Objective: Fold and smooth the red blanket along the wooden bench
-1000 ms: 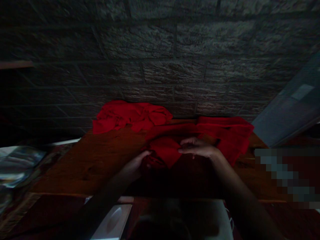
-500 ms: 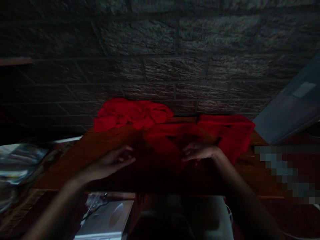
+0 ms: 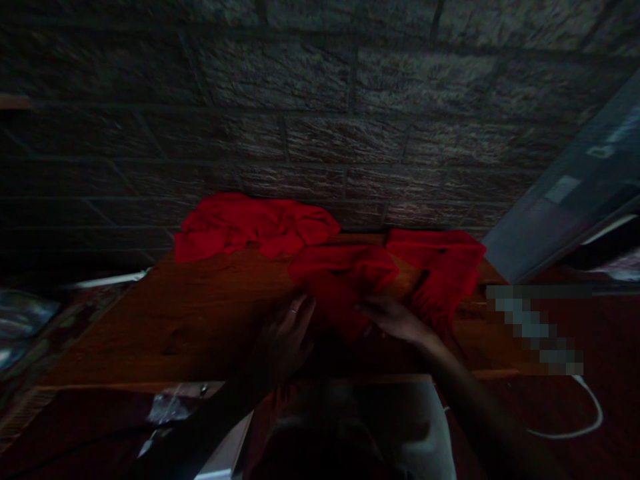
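Note:
A folded red scarf (image 3: 335, 293) lies on the wooden table in front of me, its fringe hanging over the near edge. My left hand (image 3: 290, 337), with a ring on one finger, rests at the scarf's left side, fingers stretched out. At the right side, my right hand (image 3: 395, 319) has its fingertips on the cloth, fingers apart and slightly bent. A second folded red scarf (image 3: 440, 257), its fringe showing, sits to the right. Towards the wall is a crumpled heap of red cloth (image 3: 255, 223). The light is dim and the near part of the cloth is in deep shadow.
A stone-block wall (image 3: 320, 133) rises behind the wooden table (image 3: 165, 320). To the right stands a grey metal panel (image 3: 555, 180), and a white cable (image 3: 595, 413) curves over the floor. Below the table's front, a pale box (image 3: 233, 447) shows at left.
My left hand has moved right, from above the bare wood to the middle scarf's left side. My right hand has shifted slightly left and stays at the scarf. The view has turned a little.

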A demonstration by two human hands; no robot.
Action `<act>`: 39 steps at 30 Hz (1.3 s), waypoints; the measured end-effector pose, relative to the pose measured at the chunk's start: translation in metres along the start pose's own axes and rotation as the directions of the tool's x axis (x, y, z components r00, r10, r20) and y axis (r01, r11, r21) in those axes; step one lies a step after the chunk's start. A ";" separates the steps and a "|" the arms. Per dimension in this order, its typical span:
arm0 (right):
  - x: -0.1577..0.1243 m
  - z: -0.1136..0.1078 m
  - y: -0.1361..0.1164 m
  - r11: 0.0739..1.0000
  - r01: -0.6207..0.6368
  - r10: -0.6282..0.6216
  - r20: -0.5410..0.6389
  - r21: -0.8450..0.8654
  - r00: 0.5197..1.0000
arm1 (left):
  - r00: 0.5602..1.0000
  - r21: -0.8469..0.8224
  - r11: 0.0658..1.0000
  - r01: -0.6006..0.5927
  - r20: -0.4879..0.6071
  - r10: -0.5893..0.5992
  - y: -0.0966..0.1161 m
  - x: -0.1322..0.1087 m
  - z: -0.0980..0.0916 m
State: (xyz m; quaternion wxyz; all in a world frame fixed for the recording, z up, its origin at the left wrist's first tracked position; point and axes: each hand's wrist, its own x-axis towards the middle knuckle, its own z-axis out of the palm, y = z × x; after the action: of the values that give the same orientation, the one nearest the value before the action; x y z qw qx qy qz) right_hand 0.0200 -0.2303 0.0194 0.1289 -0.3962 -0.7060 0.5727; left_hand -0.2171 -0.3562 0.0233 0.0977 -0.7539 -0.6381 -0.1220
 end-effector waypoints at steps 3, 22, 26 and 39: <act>-0.001 0.005 0.003 0.999 0.036 -0.036 -0.039 0.008 0.999 | 0.999 -0.104 0.994 -0.019 -0.032 0.016 0.004 0.000 -0.006; 0.030 -0.083 0.010 0.733 -0.028 -0.338 -0.400 -0.680 0.852 | 0.988 -0.029 0.996 -0.087 -0.133 0.082 0.046 0.001 -0.001; 0.048 -0.077 0.009 0.737 -0.090 -0.242 -0.385 -0.670 0.891 | 0.998 -0.164 0.985 -0.043 -0.040 0.037 0.041 -0.006 -0.001; 0.069 -0.072 0.005 0.650 -0.433 -0.142 -0.660 -0.624 0.738 | 0.971 -0.233 0.962 0.140 0.221 -0.088 -0.046 0.152 0.022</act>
State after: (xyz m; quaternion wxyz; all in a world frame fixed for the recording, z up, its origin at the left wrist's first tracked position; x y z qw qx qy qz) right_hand 0.0225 -0.1308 0.0186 0.1444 -0.6471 -0.7459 0.0628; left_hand -0.2379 -0.1992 0.0488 -0.0714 -0.7306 -0.6672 -0.1263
